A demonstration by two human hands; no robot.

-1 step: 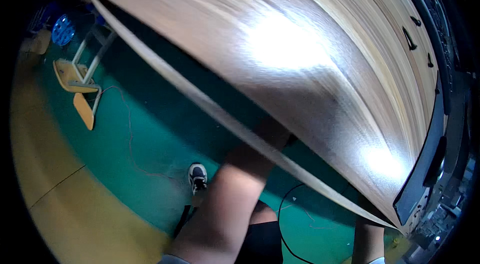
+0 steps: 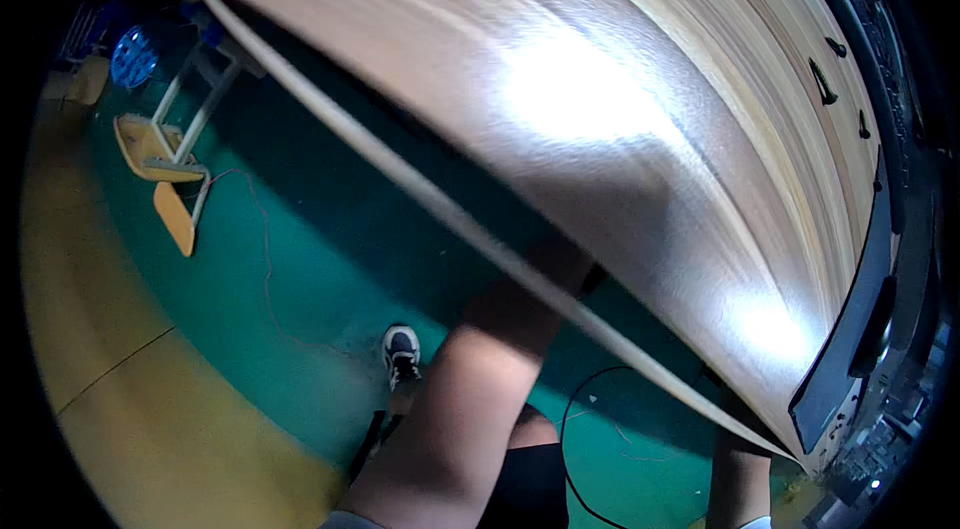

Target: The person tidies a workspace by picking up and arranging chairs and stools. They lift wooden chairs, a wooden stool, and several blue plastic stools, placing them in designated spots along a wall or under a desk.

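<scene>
A large wood-grain board (image 2: 430, 59) fills the upper right, with bright glare on it. Along its near side runs a thin pale edge strip (image 2: 440, 204), a dark gap between the two. My left forearm (image 2: 455, 399) reaches up beneath the strip and under the board, which hides the hand. Toward the board's right corner, my right forearm (image 2: 738, 489) also passes beneath the edge, and its hand is out of sight. What either hand touches cannot be seen. Several dark screws (image 2: 822, 82) lie on the board's right part, near a flat black piece (image 2: 835, 369).
At left, a stool with pale legs (image 2: 170, 144) lies tipped on the green floor (image 2: 320, 279), near a blue round object with holes (image 2: 135, 57). A thin cord and a black cable (image 2: 563, 439) cross the floor. My shoe (image 2: 401, 349) shows below. Dark clutter lines the right edge.
The view has shifted slightly, so the stool, shoe and left forearm appear a little farther right. Both hands stay hidden under the board.
</scene>
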